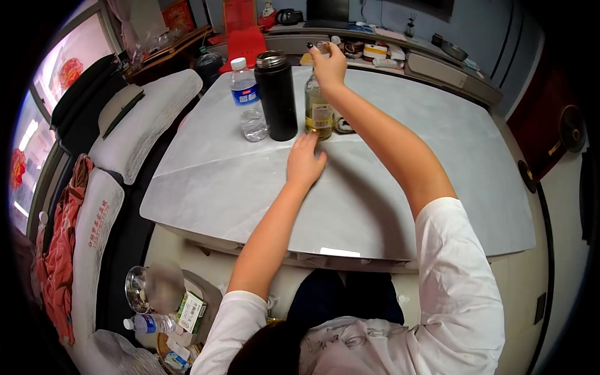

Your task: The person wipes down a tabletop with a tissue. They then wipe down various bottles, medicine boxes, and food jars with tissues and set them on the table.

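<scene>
A clear glass bottle [320, 114] with a pale label and some yellowish liquid low inside stands upright on the grey table. My right hand [329, 65] is closed at its top; a small clear piece and a dark spot show between the fingers, too small to name. My left hand [305, 164] lies on the tabletop, fingers stretched out, its fingertips at the foot of the bottle. Just left of the bottle stands a tall black flask [277, 100] with its metal rim uncovered. Beside that is a plastic water bottle [244, 94] with a blue label and white cap.
Behind the glass bottle, a small dark-and-white item [343, 124] is partly hidden. The grey table [437, 162] spans the middle. A covered sofa [94, 219] runs along the left. Below left, a bin area holds another water bottle [150, 323] and a green-white box [190, 311].
</scene>
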